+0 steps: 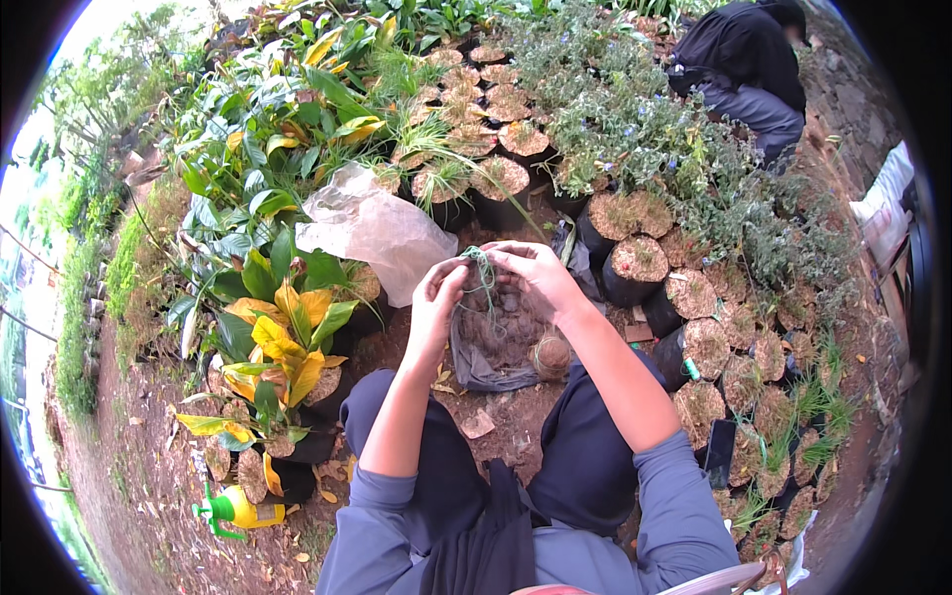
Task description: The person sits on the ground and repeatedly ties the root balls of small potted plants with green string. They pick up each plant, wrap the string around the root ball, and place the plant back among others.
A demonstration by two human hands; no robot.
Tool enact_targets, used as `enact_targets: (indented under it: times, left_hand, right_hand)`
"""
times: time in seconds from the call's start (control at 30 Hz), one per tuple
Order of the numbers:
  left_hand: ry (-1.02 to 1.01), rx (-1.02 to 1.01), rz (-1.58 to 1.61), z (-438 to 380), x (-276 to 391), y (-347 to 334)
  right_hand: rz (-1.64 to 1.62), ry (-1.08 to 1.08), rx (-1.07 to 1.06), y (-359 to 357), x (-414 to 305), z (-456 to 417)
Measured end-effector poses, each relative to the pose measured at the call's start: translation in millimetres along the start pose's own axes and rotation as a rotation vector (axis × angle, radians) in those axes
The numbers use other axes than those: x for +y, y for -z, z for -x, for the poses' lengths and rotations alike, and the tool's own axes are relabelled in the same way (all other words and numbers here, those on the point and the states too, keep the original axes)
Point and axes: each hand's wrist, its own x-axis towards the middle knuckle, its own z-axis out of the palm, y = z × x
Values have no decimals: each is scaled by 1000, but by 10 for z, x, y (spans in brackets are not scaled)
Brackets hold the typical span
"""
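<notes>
A tangle of thin green string [482, 274] hangs between my two raised hands. My left hand [440, 291] pinches it at the left between thumb and fingers, and my right hand [532, 274] holds it from the right. Below them, on the ground between my knees, lies a dark plastic bag [476, 372] with brown fibrous material in it. A round brown ball wrapped in string [551, 357] rests at the bag's right front corner. A crumpled translucent plastic sheet [375, 227] spreads to the left, beyond my left hand.
Black-bagged pots [638, 262] topped with brown chips stand ahead and right. Yellow-green leafy plants [286, 342] grow at left, near a yellow spray bottle [256, 512]. A phone [719, 452] lies on the pots at right. Another person [744, 74] crouches at upper right.
</notes>
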Motion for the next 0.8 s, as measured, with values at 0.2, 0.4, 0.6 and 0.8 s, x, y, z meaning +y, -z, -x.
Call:
enact_targets:
  times: [0.2, 0.4, 0.6, 0.8]
  left_hand:
    - [-80, -7, -81, -50, -136, -8]
    - [-110, 32, -26, -47, -119, -1]
    - [-183, 21, -39, -44, -124, 30]
    - [-72, -3, -47, -40, -97, 13]
  right_hand:
    - [119, 134, 16, -76, 113, -23]
    - [125, 187, 64, -100, 63, -20]
    - [424, 250, 20, -144, 10, 45]
    - [177, 129, 15, -49, 94, -38]
